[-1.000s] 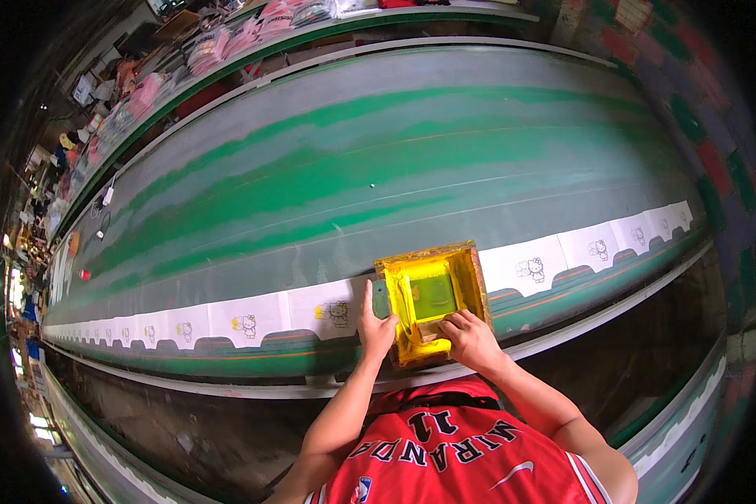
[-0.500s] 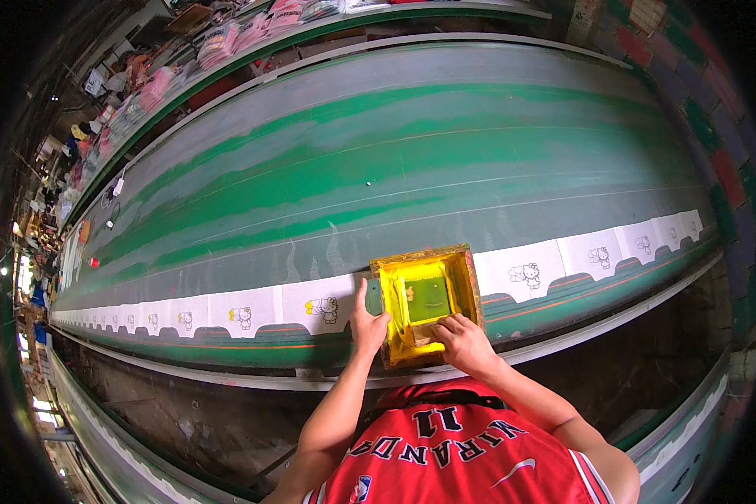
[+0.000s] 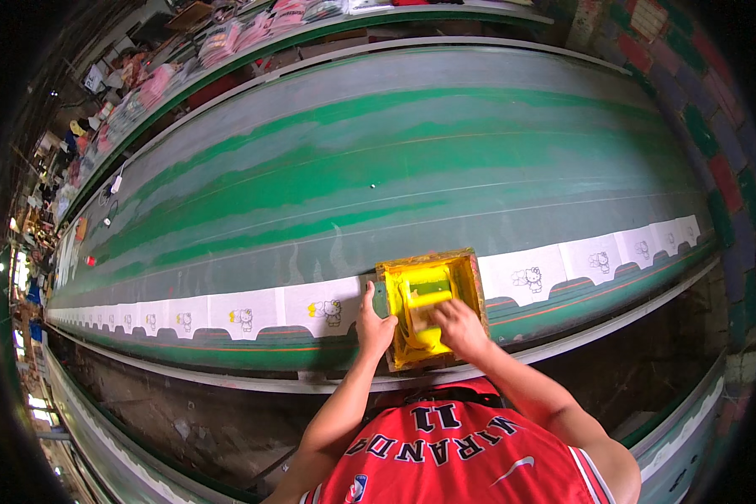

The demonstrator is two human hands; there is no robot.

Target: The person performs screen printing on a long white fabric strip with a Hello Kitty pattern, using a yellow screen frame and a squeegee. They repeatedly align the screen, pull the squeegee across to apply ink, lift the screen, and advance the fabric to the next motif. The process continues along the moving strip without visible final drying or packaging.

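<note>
A wooden screen-printing frame (image 3: 479,294), its inside coated with yellow ink, lies over the row of white cloth pieces (image 3: 353,296) along the table's near edge. My left hand (image 3: 376,326) is closed on the frame's left side, next to a small dark green plate (image 3: 380,299). Inside the frame, my right hand (image 3: 462,329) grips a squeegee (image 3: 425,316), its edge covered in yellow ink. Cartoon cat outlines mark the cloth pieces; those left of the frame carry yellow patches, while those on its right show only dark lines.
The long green and grey printing table (image 3: 328,160) stretches across the view. A pale rail (image 3: 260,382) runs along its near side. Beyond it, a shelf (image 3: 252,50) bears stacked pink and white bundles. A painted brick wall (image 3: 706,126) stands at the right.
My right hand has pushed the squeegee away from me, up the screen, and the hand is slightly blurred. My left hand stays on the frame.
</note>
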